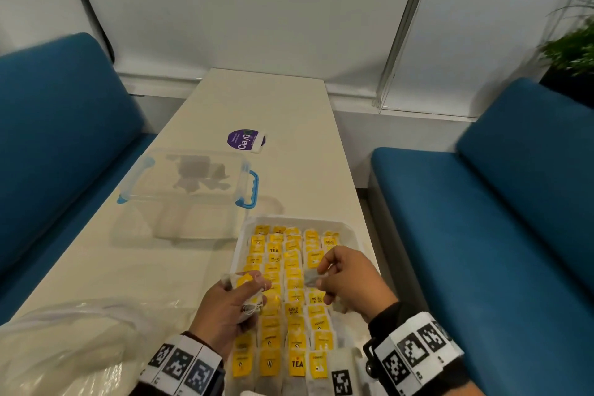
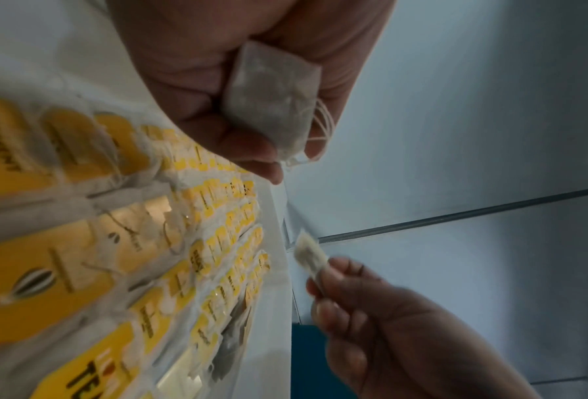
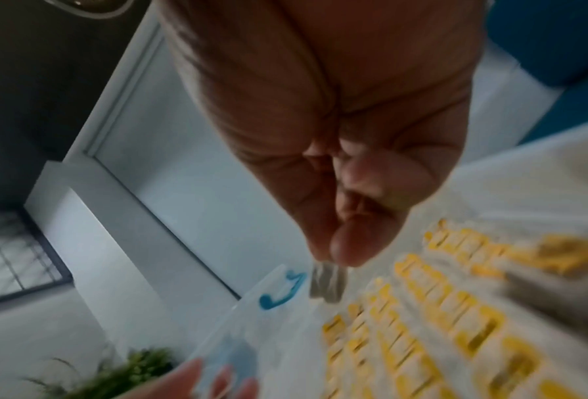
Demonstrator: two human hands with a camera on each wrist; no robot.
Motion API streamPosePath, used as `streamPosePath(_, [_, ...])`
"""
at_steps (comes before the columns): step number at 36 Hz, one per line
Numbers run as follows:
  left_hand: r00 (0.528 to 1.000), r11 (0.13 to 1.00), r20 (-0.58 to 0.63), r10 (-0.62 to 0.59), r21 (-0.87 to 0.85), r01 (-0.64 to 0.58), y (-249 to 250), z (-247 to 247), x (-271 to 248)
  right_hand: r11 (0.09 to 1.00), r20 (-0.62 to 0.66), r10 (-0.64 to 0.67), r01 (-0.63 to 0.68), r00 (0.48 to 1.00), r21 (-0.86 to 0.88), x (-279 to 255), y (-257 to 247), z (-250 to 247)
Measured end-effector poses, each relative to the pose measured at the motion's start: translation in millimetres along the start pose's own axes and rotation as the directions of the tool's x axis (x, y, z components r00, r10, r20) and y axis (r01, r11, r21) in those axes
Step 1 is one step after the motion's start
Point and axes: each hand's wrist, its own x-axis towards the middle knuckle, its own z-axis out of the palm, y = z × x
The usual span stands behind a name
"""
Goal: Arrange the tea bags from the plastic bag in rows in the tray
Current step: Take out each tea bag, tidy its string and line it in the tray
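Note:
A white tray (image 1: 239, 244) at the table's near right holds several rows of yellow-tagged tea bags (image 1: 294, 286). Over its left side my left hand (image 1: 231, 305) grips a small bunch of tea bags (image 1: 247, 283) with loose strings; the left wrist view shows a grey bag (image 2: 271, 100) in its curled fingers. My right hand (image 1: 340, 280) hovers over the tray's right half and pinches one grey tea bag (image 1: 311, 277) between thumb and fingertips; that bag (image 3: 328, 283) hangs below the fingertips in the right wrist view. The crumpled clear plastic bag (image 1: 64, 344) lies at the near left.
A clear lidded box with blue handles (image 1: 193, 183) stands left of and beyond the tray. A purple round sticker (image 1: 246, 138) sits farther back on the cream table (image 1: 266, 96). Blue benches (image 1: 514, 202) flank both sides; a plant (image 1: 575, 45) stands at the far right.

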Motion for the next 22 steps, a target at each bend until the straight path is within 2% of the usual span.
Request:
streamPosePath(3, [1.0,1.0,-0.007,-0.014,-0.01,0.014,1,-3,0,0.974,-0.062,0.029,-0.043,0.998,-0.224,4,8,-13])
streamPosePath(6, [0.999,0.999,-0.003,-0.038,-0.039,0.038,1,-5,0,0.905,-0.067,0.071,-0.093,0.995,-0.415,7,14,-20])
streamPosePath(13, [0.998,0.995,0.017,-0.068,-0.074,0.069,3,-6,-3,0.817,0.011,0.232,-0.189,0.973,-0.544,13,19,-9])
streamPosePath(15, [0.998,0.996,0.017,-0.065,-0.062,0.066,3,-6,-3,0.786,0.033,0.255,-0.187,0.966,-0.59,15,20,-6])
streamPosePath(22, [0.998,0.997,0.024,-0.065,-0.048,0.066,2,-6,-2,0.777,0.015,0.279,-0.217,0.96,-0.592,18,25,-4])
